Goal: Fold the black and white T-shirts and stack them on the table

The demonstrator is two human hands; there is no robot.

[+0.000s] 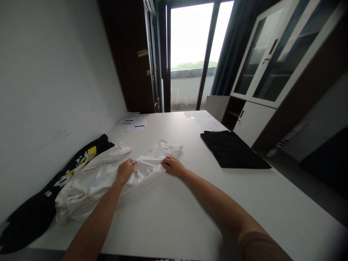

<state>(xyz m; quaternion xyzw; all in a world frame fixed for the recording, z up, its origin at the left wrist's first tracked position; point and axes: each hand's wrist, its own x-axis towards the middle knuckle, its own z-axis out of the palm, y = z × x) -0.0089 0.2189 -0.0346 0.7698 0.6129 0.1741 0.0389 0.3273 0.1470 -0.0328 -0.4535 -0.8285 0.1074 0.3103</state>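
Observation:
A crumpled white garment point(95, 177), of thin cloth, lies spread over the left and middle of the white table point(174, 224). My left hand point(126, 170) is closed on a fold of it near the middle. To the right, my right hand point(173, 166) pinches the garment's near edge, fingers curled into the cloth. Between the two hands the cloth is wrinkled and partly pulled taut. Its far end bunches up just beyond my right hand. Whether it is a shirt I cannot tell for sure.
Along the wall on the left lies a black garment point(32, 214) with yellow and white print. Folded black cloth point(233, 150) rests at the table's right edge. Papers point(136, 122) lie at the far left corner, more sheets point(208, 121) at the far right. A cabinet point(255, 119) stands beyond.

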